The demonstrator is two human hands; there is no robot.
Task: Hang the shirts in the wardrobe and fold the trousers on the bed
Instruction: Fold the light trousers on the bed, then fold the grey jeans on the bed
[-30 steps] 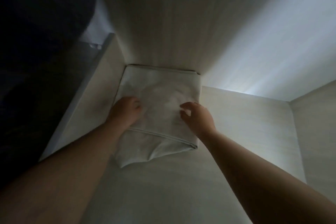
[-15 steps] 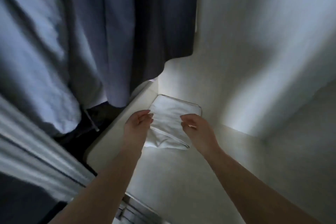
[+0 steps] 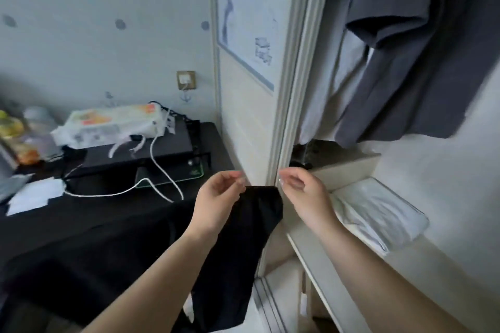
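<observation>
Left hand (image 3: pixel 216 199) pinches a black fabric garment (image 3: pixel 238 257) by its top edge | right hand (image 3: pixel 305 197) curled just beside that edge, grip unclear | garment hangs long axis 12-to-6 | folded white cloth (image 3: pixel 378 216) on wardrobe shelf (image 3: pixel 324 273) at 3 o'clock | grey shirt (image 3: pixel 405 62) hanging at 1 o'clock.

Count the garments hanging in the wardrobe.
2 that show: a dark grey garment in front at the right, a pale one behind it nearer the door frame. More may hang out of view.
</observation>
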